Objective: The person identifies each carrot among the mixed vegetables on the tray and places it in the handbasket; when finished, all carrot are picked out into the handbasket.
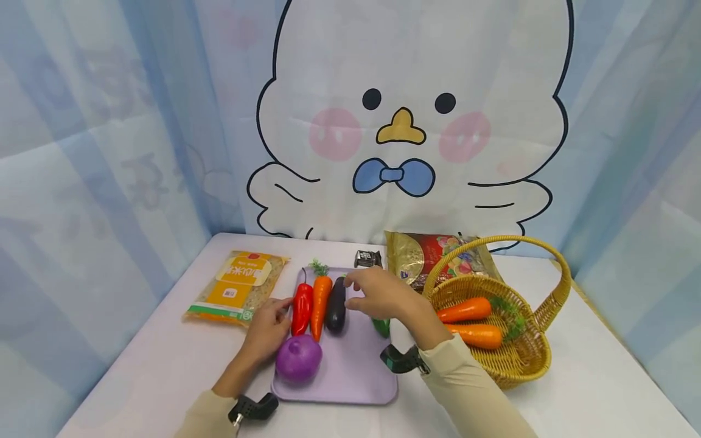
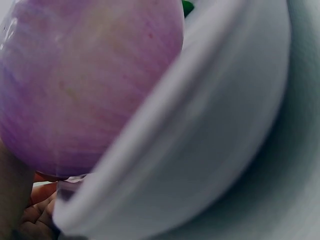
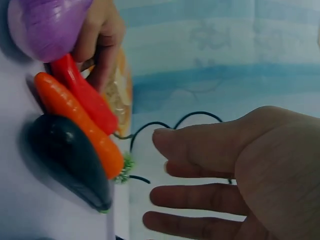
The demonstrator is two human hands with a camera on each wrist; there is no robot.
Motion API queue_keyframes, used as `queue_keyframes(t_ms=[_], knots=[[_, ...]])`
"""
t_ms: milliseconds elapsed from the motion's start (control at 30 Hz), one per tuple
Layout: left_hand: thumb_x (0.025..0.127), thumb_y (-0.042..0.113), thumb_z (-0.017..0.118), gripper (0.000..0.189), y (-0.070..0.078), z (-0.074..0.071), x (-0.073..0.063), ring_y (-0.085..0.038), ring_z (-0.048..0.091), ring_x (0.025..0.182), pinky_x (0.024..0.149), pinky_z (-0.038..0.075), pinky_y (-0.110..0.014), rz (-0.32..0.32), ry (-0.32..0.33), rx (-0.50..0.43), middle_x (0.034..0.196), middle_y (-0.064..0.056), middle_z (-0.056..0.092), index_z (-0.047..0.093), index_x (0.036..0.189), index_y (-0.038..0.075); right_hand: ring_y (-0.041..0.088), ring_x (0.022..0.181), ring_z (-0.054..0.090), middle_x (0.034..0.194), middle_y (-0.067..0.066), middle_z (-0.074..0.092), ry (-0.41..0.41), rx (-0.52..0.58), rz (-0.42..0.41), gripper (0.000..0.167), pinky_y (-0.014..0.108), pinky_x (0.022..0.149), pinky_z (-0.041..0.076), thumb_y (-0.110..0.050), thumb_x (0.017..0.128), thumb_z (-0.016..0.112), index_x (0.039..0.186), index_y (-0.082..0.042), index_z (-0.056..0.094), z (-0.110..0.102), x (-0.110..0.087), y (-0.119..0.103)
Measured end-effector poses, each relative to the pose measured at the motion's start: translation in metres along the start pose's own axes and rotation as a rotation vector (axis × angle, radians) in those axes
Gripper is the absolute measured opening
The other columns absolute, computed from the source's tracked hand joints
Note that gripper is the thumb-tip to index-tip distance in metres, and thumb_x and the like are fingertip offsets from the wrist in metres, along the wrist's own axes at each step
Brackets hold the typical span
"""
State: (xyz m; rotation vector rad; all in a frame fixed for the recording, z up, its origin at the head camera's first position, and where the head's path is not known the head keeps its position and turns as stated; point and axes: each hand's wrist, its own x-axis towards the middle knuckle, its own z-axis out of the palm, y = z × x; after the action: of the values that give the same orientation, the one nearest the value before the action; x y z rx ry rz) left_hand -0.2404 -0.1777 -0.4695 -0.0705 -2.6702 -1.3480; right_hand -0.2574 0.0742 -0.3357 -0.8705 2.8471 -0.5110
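Note:
On a lilac tray (image 1: 361, 383) lie a red chili pepper (image 1: 302, 309), a carrot (image 1: 320, 304) with a green tuft, a dark eggplant (image 1: 336, 309) and a purple onion (image 1: 298, 359). My left hand (image 1: 268, 328) rests at the tray's left rim, loosely bent fingers beside the chili pepper; whether they touch it I cannot tell. My right hand (image 1: 378, 292) hovers over the tray's far right part near the eggplant, fingers apart and nothing between them. The right forearm partly hides a green vegetable (image 1: 381, 327). In the left wrist view the onion (image 2: 90, 85) fills the upper left.
A wicker basket (image 1: 509, 371) with an arched handle and two carrots (image 1: 475, 336) stands on the right. Behind it lies a red and gold food bag (image 1: 427, 255). A yellow grain bag (image 1: 238, 286) lies at left, and a small black packet (image 1: 367, 258) behind the tray.

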Motion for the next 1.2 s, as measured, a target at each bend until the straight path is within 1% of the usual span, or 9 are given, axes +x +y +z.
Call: queue_keyframes(t_ms=[100,267,467,533,633,767,933,1033,1200], knots=[[0.084,-0.003,0.057,0.051,-0.001,0.001,0.001,-0.018,0.049,0.076,0.062,0.042,-0.025,0.003,-0.001,0.002,0.1,-0.011,0.058,0.062,0.135,-0.002,0.024,0.105,0.065,0.113,0.006,0.071,-0.001,-0.026,-0.047,0.032,0.042,0.093,0.052,-0.023,0.093,0.072,0.121,-0.008,0.07,0.013,0.016,0.001],[0.085,-0.003,0.057,0.05,-0.001,0.0,0.001,-0.018,0.049,0.076,0.062,0.041,-0.025,0.012,0.002,0.0,0.097,-0.01,0.057,0.062,0.134,-0.003,0.023,0.106,0.065,0.116,0.007,0.071,0.016,-0.075,-0.117,0.027,0.042,0.097,0.051,-0.017,0.094,0.07,0.12,-0.008,0.07,0.028,0.039,0.005],[0.086,-0.003,0.057,0.05,-0.002,0.0,0.001,-0.018,0.049,0.076,0.062,0.042,-0.025,0.01,0.0,0.008,0.096,-0.009,0.057,0.062,0.135,-0.002,0.023,0.118,0.06,0.124,0.004,0.068,0.057,-0.112,-0.152,0.03,0.038,0.104,0.047,-0.012,0.096,0.067,0.125,-0.011,0.07,0.042,0.062,0.01],[0.086,-0.003,0.057,0.049,-0.002,0.0,0.001,-0.018,0.049,0.076,0.062,0.042,-0.025,0.008,0.001,0.008,0.095,-0.009,0.056,0.062,0.135,-0.002,0.021,0.119,0.059,0.124,0.003,0.067,0.061,-0.126,-0.165,0.031,0.037,0.105,0.048,-0.011,0.096,0.065,0.126,-0.013,0.071,0.045,0.069,0.011],[0.085,-0.003,0.058,0.049,-0.001,0.0,0.0,-0.018,0.049,0.076,0.062,0.041,-0.026,0.007,0.004,0.004,0.095,-0.009,0.056,0.063,0.134,-0.002,0.02,0.118,0.059,0.124,0.001,0.068,0.055,-0.185,-0.186,0.032,0.035,0.103,0.048,-0.01,0.096,0.063,0.127,-0.015,0.071,0.051,0.078,0.014],[0.086,-0.001,0.059,0.049,-0.001,0.002,-0.002,-0.019,0.049,0.077,0.064,0.041,-0.026,-0.004,0.006,0.006,0.094,-0.008,0.055,0.063,0.135,-0.001,0.02,0.118,0.059,0.127,-0.002,0.067,0.019,-0.248,-0.172,0.035,0.035,0.102,0.049,-0.007,0.095,0.062,0.127,-0.019,0.071,0.056,0.086,0.016],[0.086,0.0,0.059,0.049,-0.001,0.003,-0.002,-0.02,0.048,0.079,0.065,0.041,-0.027,-0.013,0.011,0.009,0.091,-0.007,0.054,0.063,0.135,-0.001,0.02,0.112,0.06,0.125,-0.004,0.067,-0.027,-0.265,-0.122,0.039,0.035,0.1,0.049,-0.004,0.093,0.062,0.127,-0.022,0.071,0.06,0.092,0.017],[0.087,0.001,0.059,0.049,-0.001,0.003,-0.002,-0.019,0.048,0.079,0.065,0.041,-0.027,-0.014,0.006,0.01,0.092,-0.007,0.054,0.062,0.136,0.0,0.02,0.114,0.058,0.129,-0.004,0.066,-0.056,-0.266,-0.093,0.045,0.036,0.1,0.049,-0.003,0.092,0.063,0.131,-0.024,0.069,0.06,0.095,0.016],[0.087,0.0,0.059,0.049,-0.001,0.001,-0.002,-0.019,0.048,0.079,0.066,0.04,-0.027,-0.004,0.001,0.016,0.092,-0.007,0.054,0.062,0.136,-0.001,0.019,0.114,0.058,0.131,-0.005,0.065,-0.08,-0.294,-0.085,0.049,0.037,0.098,0.05,-0.003,0.091,0.066,0.133,-0.027,0.068,0.063,0.098,0.013]])
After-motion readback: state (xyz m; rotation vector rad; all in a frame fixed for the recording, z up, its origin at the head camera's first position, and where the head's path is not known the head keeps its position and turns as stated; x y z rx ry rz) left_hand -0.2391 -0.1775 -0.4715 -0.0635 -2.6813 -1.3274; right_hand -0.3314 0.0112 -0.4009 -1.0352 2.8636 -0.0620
